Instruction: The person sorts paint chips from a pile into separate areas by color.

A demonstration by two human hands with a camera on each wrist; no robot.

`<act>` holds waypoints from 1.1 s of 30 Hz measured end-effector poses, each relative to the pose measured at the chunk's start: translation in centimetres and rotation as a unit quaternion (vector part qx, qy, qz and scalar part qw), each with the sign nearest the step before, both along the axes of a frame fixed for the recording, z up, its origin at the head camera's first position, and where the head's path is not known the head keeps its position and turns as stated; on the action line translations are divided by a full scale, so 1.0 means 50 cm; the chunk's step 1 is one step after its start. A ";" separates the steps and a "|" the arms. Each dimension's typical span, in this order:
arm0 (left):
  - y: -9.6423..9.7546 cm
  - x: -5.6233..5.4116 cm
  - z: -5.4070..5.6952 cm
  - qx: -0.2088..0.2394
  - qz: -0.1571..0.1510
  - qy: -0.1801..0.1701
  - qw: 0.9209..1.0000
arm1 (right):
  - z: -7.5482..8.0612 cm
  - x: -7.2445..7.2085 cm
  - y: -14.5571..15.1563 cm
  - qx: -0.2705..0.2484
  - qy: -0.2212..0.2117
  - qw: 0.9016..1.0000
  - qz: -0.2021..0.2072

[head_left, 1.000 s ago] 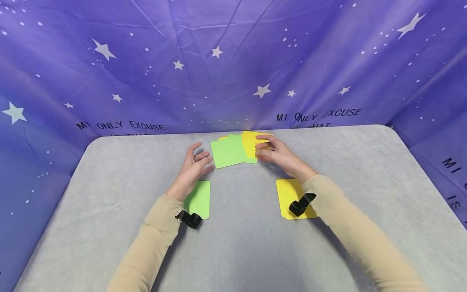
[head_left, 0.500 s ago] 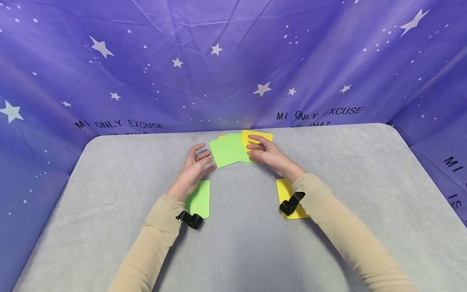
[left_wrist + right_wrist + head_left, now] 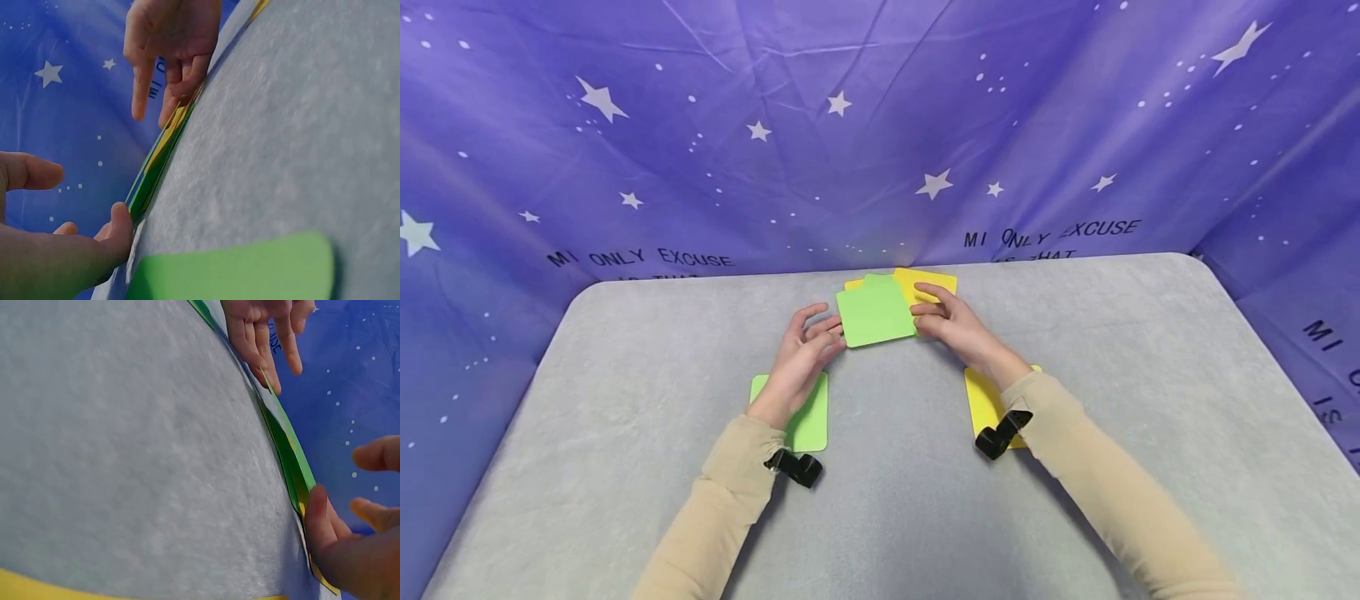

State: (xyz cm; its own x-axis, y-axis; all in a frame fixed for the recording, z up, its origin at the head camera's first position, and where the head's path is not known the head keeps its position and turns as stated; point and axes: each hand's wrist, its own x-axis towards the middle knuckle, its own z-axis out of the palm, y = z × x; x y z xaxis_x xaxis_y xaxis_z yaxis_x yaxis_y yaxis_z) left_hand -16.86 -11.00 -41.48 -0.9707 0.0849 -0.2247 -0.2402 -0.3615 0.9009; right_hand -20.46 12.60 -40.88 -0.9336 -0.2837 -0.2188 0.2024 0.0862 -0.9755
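A green card (image 3: 876, 317) lies uppermost on an overlapping pile at the table's far edge. In the right wrist view its left end is raised off the cards below. My right hand (image 3: 958, 325) pinches its right edge between thumb and fingertips. At its left edge my left hand (image 3: 805, 354) holds its fingers loosely bent, fingertips at the card's side; a firm hold is not visible. Beneath and behind it show another green card (image 3: 880, 282) and a yellow card (image 3: 936, 279). A yellow corner peeks out on the left.
Under my left wrist lies a separate green card (image 3: 808, 421). Yellow cards (image 3: 981, 400) lie under my right wrist, partly hidden by the sleeve and wrist camera. A grey cloth covers the table (image 3: 880, 500); a purple star-printed curtain (image 3: 850, 192) hangs right behind.
My right hand has moved left from the yellow card to the upper green card's right edge. That green card has shifted and turned slightly. My left hand has barely moved.
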 end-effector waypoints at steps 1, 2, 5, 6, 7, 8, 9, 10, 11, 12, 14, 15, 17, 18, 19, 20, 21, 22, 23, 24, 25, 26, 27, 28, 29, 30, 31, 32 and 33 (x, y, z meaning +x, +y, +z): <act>0.002 0.002 0.000 0.000 0.000 0.002 1.000 | -0.001 0.003 0.000 0.003 0.003 1.000 -0.006; 0.004 0.004 0.001 0.000 -0.001 0.004 1.000 | -0.002 0.006 0.000 0.007 0.007 1.000 -0.013; 0.010 0.012 0.003 -0.001 -0.004 0.011 1.000 | -0.004 0.016 0.000 0.024 0.019 0.999 -0.034; 0.013 0.015 0.003 -0.001 -0.005 0.014 1.000 | -0.004 0.019 0.001 0.028 0.022 0.999 -0.039; 0.015 0.018 0.003 -0.003 -0.006 0.016 1.000 | -0.004 0.023 0.002 0.029 0.025 0.998 -0.042; 0.017 0.021 0.003 -0.008 -0.007 0.019 1.000 | -0.005 0.027 0.002 0.033 0.029 0.998 -0.044; 0.019 0.024 0.003 -0.011 -0.008 0.022 1.000 | -0.005 0.031 0.003 0.033 0.032 0.998 -0.045; 0.021 0.026 0.002 -0.017 -0.010 0.027 0.999 | -0.005 0.035 0.004 0.032 0.036 0.998 -0.046; 0.022 0.029 0.001 -0.025 -0.011 0.031 0.999 | -0.006 0.039 0.005 0.030 0.038 0.998 -0.047; 0.023 0.032 0.000 -0.033 -0.013 0.034 0.999 | -0.006 0.042 0.007 0.026 0.039 0.998 -0.047; 0.023 0.037 -0.002 -0.048 -0.015 0.041 0.998 | -0.007 0.051 0.008 0.016 0.040 0.998 -0.047; 0.023 0.040 -0.002 -0.052 -0.016 0.045 0.998 | -0.008 0.055 0.009 0.010 0.039 0.998 -0.048; 0.022 0.046 -0.004 -0.059 -0.017 0.049 0.997 | -0.008 0.064 0.011 -0.003 0.033 0.998 -0.047; 0.022 0.049 -0.005 -0.061 -0.017 0.049 0.997 | -0.009 0.069 0.011 -0.008 0.032 0.998 -0.047; 0.022 0.052 -0.006 -0.062 -0.017 0.050 0.997 | -0.009 0.074 0.012 -0.012 0.030 0.998 -0.047; 0.022 0.056 -0.006 -0.063 -0.017 0.049 0.997 | -0.010 0.079 0.012 -0.016 0.029 0.998 -0.045; 0.022 0.059 -0.006 -0.061 -0.016 0.048 0.997 | -0.011 0.083 0.013 -0.020 0.028 0.998 -0.044; 0.022 0.063 -0.007 -0.061 -0.016 0.048 0.997 | -0.012 0.088 0.013 -0.023 0.028 0.998 -0.042; 0.022 0.066 -0.008 -0.060 -0.015 0.047 0.997 | -0.013 0.092 0.014 -0.024 0.029 0.998 -0.041; 0.022 0.069 -0.008 -0.061 -0.014 0.046 0.997 | -0.014 0.096 0.015 -0.025 0.030 0.998 -0.039; 0.022 0.072 -0.009 -0.060 -0.012 0.045 0.997 | -0.015 0.100 0.016 -0.026 0.030 0.999 -0.036; 0.023 0.075 -0.010 -0.059 -0.010 0.045 0.997 | -0.016 0.103 0.017 -0.027 0.031 0.999 -0.033; 0.023 0.077 -0.011 -0.059 -0.009 0.046 0.997 | -0.017 0.107 0.017 -0.028 0.031 0.999 -0.031; 0.023 0.079 -0.013 -0.062 -0.008 0.047 0.997 | -0.018 0.110 0.018 -0.029 0.032 0.999 -0.028; 0.023 0.081 -0.015 -0.064 -0.009 0.048 0.997 | -0.018 0.113 0.018 -0.031 0.032 0.999 -0.026; 0.023 0.083 -0.015 -0.067 -0.010 0.050 0.996 | -0.018 0.116 0.019 -0.033 0.032 0.999 -0.023; 0.022 0.086 -0.016 -0.070 -0.011 0.052 0.996 | -0.018 0.119 0.019 -0.036 0.031 0.999 -0.021; 0.021 0.088 -0.017 -0.074 -0.014 0.054 0.996 | -0.018 0.122 0.019 -0.037 0.030 0.999 -0.019; 0.020 0.090 -0.017 -0.079 -0.017 0.056 0.995 | -0.019 0.126 0.019 -0.039 0.029 0.999 -0.017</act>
State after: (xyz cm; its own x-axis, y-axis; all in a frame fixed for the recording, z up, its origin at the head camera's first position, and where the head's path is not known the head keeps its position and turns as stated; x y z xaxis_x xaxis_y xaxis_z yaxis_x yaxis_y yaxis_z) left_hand -12.34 -9.98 -42.36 -0.9876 0.0912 -0.1281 -0.1446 -0.2073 0.9675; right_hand -14.19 13.56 -41.81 -0.9533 -0.2663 -0.1421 0.1466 0.0033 -0.9892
